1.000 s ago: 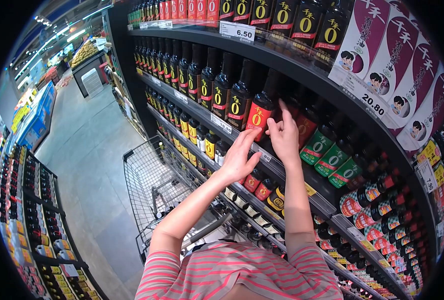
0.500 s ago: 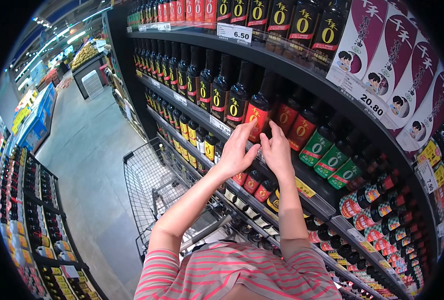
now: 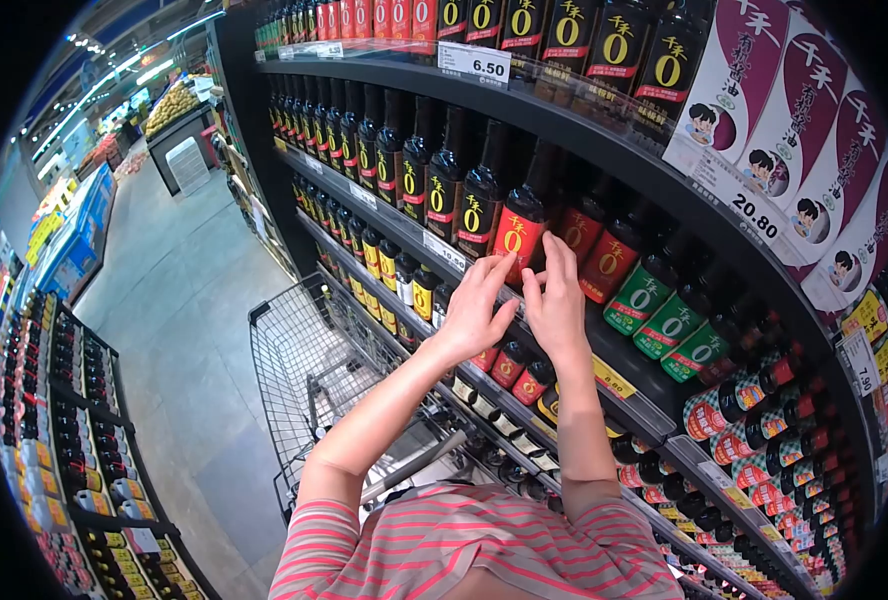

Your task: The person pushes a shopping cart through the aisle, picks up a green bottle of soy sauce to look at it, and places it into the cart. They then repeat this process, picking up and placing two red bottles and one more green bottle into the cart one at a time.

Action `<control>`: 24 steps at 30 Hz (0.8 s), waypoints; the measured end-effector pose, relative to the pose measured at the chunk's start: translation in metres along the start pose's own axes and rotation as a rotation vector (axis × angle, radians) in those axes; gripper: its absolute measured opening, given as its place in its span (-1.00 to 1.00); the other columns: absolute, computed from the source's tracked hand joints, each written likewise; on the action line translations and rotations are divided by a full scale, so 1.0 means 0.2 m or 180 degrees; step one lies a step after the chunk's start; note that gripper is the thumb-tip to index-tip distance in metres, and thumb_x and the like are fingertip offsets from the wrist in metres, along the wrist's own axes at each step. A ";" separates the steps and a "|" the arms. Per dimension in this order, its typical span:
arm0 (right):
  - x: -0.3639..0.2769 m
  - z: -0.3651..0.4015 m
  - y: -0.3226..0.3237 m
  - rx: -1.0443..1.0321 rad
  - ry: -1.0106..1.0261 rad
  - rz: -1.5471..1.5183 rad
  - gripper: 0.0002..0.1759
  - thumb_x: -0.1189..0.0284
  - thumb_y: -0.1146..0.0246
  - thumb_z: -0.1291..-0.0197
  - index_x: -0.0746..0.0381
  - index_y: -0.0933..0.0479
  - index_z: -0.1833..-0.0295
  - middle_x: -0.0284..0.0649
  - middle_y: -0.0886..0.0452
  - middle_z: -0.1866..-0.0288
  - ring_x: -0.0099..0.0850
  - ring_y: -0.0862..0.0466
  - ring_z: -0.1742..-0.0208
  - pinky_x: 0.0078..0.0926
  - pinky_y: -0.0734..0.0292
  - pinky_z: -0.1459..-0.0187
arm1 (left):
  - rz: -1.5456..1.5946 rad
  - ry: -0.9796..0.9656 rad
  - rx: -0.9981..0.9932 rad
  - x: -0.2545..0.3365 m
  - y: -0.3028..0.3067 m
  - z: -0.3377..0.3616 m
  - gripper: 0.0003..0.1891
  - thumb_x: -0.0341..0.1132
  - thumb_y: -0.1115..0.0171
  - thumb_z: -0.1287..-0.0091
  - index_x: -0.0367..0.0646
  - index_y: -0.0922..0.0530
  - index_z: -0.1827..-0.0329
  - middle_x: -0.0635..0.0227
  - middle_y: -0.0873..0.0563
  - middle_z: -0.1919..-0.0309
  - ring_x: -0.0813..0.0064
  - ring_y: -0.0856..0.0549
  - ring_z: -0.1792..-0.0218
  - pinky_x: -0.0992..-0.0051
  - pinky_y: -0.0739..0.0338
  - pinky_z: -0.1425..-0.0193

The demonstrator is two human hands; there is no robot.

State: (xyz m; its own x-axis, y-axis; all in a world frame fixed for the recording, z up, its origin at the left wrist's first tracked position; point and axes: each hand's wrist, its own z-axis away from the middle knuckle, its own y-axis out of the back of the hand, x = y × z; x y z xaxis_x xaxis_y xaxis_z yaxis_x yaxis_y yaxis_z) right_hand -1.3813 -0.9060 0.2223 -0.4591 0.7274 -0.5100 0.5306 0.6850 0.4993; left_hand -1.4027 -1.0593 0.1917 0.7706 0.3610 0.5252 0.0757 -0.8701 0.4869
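A dark soy sauce bottle with a red label (image 3: 520, 232) stands at the front of the middle shelf. My left hand (image 3: 472, 312) is at its lower left, fingers stretched out and fingertips right by the label's lower edge. On the other side, my right hand (image 3: 556, 308) has its fingers extended along the label's right edge, thumb apart. The bottle's base is hidden behind my hands. Beside it on the left are bottles with black labels (image 3: 477, 215); to the right come more red-labelled bottles (image 3: 609, 266) and green-labelled ones (image 3: 636, 298).
A wire shopping cart (image 3: 299, 335) stands below left, against the shelves. Purple-and-white cartons (image 3: 724, 90) fill the upper right shelf. Price tags (image 3: 474, 63) line the shelf edges. An aisle floor (image 3: 179, 330) runs along the left, with another stocked shelf (image 3: 74, 440) beyond it.
My left fingertips have dropped slightly down the red label, and my right fingertips have risen a little along its side. The view has shifted slightly; the bottle stays on the shelf.
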 end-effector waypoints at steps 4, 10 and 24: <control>0.01 0.00 0.02 -0.0109 -0.0142 -0.0139 -0.40 0.45 -0.26 -0.33 0.36 -0.29 -0.43 0.04 -0.40 -0.40 -0.26 -0.74 0.23 -0.28 -0.65 0.11 | 0.0286 0.0149 -0.0034 0.04 0.02 -0.01 -0.29 -0.45 -0.32 -0.22 -0.23 -0.32 -0.49 -0.04 -0.38 -0.36 -0.07 -0.43 -0.38 0.18 -0.37 -0.44; 0.03 -0.04 -0.02 -0.0026 -0.0397 -0.0458 -0.33 0.46 -0.29 -0.30 0.37 -0.26 -0.47 0.09 -0.40 -0.39 -0.30 -0.74 0.23 -0.33 -0.65 0.09 | 0.0287 0.0096 0.0063 0.06 0.02 -0.02 -0.28 -0.46 -0.31 -0.22 -0.15 -0.30 -0.51 -0.03 -0.26 -0.48 -0.09 -0.31 -0.49 0.14 -0.31 -0.51; 0.04 -0.01 -0.03 0.0051 -0.0527 -0.0915 -0.34 0.51 -0.33 -0.26 0.35 -0.30 -0.45 0.02 -0.42 -0.36 -0.49 -0.67 0.39 -0.49 -0.63 0.26 | 0.0174 0.0056 0.0027 0.02 0.02 0.00 -0.32 -0.42 -0.33 -0.23 -0.16 -0.37 -0.47 -0.03 -0.24 -0.51 -0.06 -0.34 -0.49 0.15 -0.32 -0.51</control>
State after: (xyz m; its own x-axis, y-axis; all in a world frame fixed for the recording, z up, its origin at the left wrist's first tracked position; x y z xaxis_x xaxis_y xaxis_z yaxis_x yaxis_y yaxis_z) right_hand -1.3905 -0.9036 0.2167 -0.4704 0.4869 -0.7359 0.4079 0.8595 0.3080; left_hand -1.3995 -1.0616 0.1957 0.7626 0.3186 0.5630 0.0394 -0.8915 0.4513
